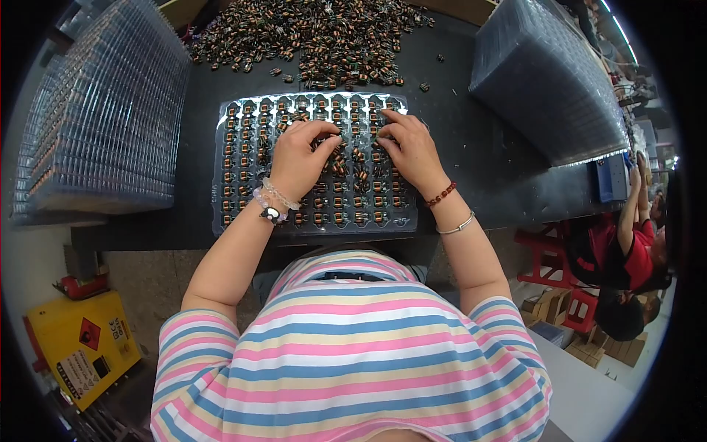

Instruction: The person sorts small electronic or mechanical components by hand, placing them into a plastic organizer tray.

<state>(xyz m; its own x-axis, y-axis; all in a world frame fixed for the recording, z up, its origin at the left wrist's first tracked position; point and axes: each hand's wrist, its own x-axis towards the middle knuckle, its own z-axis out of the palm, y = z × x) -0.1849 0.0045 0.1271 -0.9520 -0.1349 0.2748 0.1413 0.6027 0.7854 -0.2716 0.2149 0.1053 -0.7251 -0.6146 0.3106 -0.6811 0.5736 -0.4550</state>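
A clear plastic blister tray (218, 199) lies on the dark table in front of me, its pockets holding rows of small wire-wound coils (227, 163) with copper-coloured windings and dark ends. Some loose coils (338, 163) lie jumbled over the middle of the tray. My left hand (300, 153) is above the tray's centre, thumb and forefinger pinched at a small coil, mostly hidden by the fingertips. To its right, my right hand (412, 151) bends over the right-hand columns. Its thumb and forefinger close on another small coil, only partly visible.
A large heap of loose coils (317, 37) covers the table's far side. Tall stacks of clear trays stand at left (110, 110) and right (545, 81). A blue bin (610, 181) is at the far right, near a person in red (639, 247). A yellow box (85, 346) stands lower left.
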